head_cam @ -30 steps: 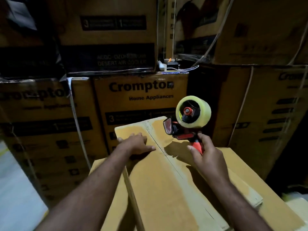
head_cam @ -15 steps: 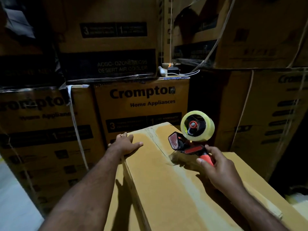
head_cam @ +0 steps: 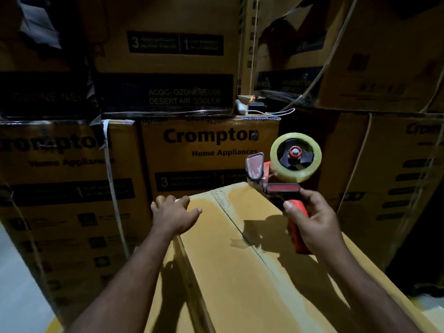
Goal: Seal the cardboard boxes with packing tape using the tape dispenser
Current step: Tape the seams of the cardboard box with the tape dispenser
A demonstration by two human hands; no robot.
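Note:
A plain cardboard box (head_cam: 223, 267) lies in front of me with its centre seam running from far to near. Clear tape shines along the far part of the seam and ends in a ragged edge near the middle. My left hand (head_cam: 173, 213) rests flat on the box's far left corner, fingers spread. My right hand (head_cam: 314, 224) grips the red handle of the tape dispenser (head_cam: 283, 169). The dispenser is lifted off the box, above its far right edge, with its roll of clear tape on top.
Stacks of printed Crompton appliance boxes (head_cam: 209, 150) wall in the far side and both flanks, some strapped with white bands. A small dark device with white cables (head_cam: 254, 106) sits on a ledge between the stacks. A strip of pale floor (head_cam: 16, 284) shows at lower left.
The dispenser has come up off the box seam and moved right, leaving a torn tape end on the seam. My left hand slid from the box top to its far left corner.

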